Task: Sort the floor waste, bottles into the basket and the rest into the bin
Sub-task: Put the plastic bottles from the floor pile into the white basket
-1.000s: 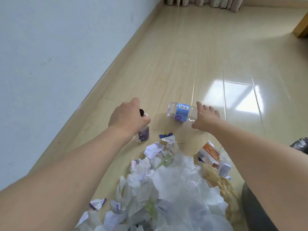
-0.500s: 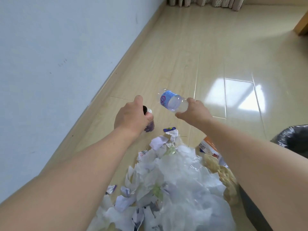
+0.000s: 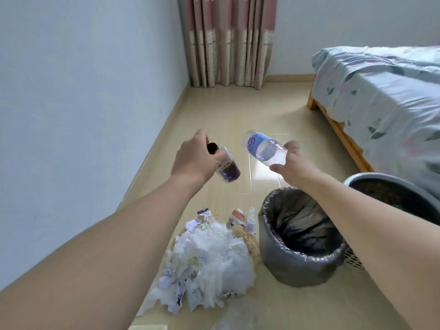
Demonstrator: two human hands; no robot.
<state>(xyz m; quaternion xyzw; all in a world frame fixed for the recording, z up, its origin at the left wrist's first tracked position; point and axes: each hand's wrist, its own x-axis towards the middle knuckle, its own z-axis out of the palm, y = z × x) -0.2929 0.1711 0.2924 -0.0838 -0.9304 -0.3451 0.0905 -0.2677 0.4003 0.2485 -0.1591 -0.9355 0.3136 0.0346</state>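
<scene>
My left hand (image 3: 195, 160) grips a small purple-labelled bottle (image 3: 227, 171) with a dark cap, held in the air above the floor. My right hand (image 3: 291, 163) holds a clear plastic bottle (image 3: 263, 148) with a blue label by its neck end, tilted up and to the left. Below them on the floor lies a heap of white paper and plastic waste (image 3: 209, 260). A grey bin (image 3: 300, 270) lined with a black bag stands to the right of the heap. Behind my right forearm shows the rim of a grey basket (image 3: 385, 181).
A white wall runs along the left. A bed (image 3: 381, 96) with a pale floral cover and a wooden frame fills the right. Pink curtains (image 3: 228, 41) hang at the far end. A clear plastic sheet (image 3: 242, 315) lies at the near floor edge.
Both hands have lifted their bottles off the floor and higher into the air. The view has tipped up, so the bin, the basket, the bed and the curtains now show.
</scene>
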